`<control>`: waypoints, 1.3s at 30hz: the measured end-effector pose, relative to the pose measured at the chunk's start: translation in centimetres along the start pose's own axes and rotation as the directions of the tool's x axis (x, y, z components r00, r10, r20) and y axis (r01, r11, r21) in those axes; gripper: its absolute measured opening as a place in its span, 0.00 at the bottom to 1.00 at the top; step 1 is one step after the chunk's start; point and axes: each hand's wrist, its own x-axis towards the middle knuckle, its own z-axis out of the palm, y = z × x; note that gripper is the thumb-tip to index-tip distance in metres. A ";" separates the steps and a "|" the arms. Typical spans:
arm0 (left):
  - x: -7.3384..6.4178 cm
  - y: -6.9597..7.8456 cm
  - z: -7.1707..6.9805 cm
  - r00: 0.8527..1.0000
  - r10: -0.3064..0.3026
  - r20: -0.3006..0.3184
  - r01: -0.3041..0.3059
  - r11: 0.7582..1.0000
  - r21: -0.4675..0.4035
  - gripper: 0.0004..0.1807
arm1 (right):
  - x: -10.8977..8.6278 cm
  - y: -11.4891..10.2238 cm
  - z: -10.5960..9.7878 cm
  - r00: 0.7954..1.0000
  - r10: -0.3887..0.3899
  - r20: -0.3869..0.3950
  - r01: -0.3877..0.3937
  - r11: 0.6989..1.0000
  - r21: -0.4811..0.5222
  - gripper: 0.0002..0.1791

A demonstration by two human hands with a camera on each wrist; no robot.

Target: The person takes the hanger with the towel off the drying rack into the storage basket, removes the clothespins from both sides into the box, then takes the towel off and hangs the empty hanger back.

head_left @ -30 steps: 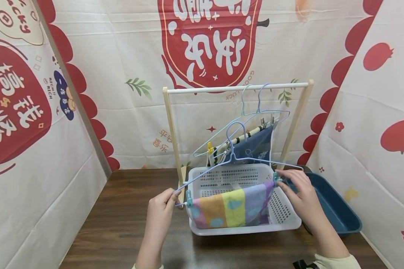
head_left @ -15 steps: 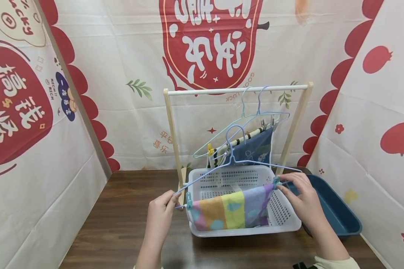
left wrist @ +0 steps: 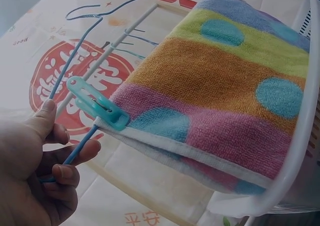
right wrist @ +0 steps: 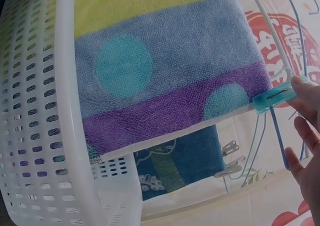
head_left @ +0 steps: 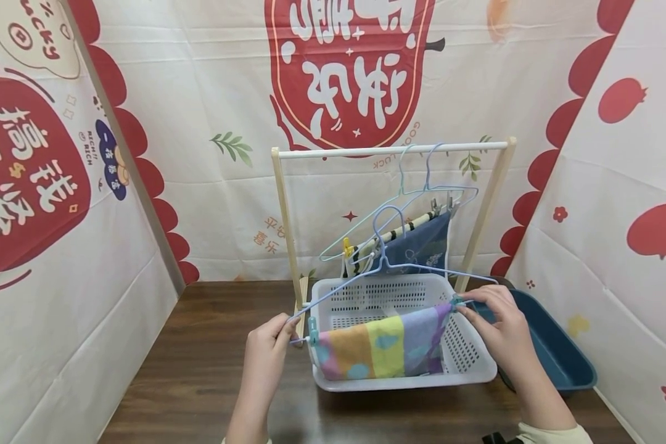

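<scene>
Towel (head_left: 387,346) nearly unmoved since earlier, left grip (head_left: 267,339) around hanger (head_left: 384,263), right grip (head_left: 499,317) on clip (right wrist: 272,97).

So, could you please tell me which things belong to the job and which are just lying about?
Likely in the job:
blue hanger, gripped by the left hand
striped towel
left teal clip
right teal clip, pinched by the right hand
white basket
hanging rack

Seemingly not in use:
blue tub
dark blue towel
yellow clip

On the left printed cloth (head_left: 111,277) I can read "搞钱", "RICH!! RICH" and a partial "ucky". From here I make out "平安", "喜乐" and "LUCK" on the back cloth (head_left: 227,203); its red emblem (head_left: 349,80) carries large white characters, cropped at the top.
</scene>
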 end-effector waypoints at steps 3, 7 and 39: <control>0.1 0.0 0.0 1.000 0.012 -0.001 -0.012 1.000 0.010 0.16 | -0.1 0.1 0.0 1.000 -0.002 -0.009 0.002 1.000 0.008 0.17; 0.4 0.2 0.1 0.999 0.045 -0.010 -0.044 0.998 0.037 0.16 | 0.0 0.2 0.1 0.999 0.015 -0.032 -0.015 1.000 0.021 0.15; 0.1 0.5 -0.2 0.996 -0.084 0.024 0.084 0.996 0.033 0.15 | -0.3 1.0 -2.1 0.989 0.148 -0.007 -0.143 0.964 0.222 0.13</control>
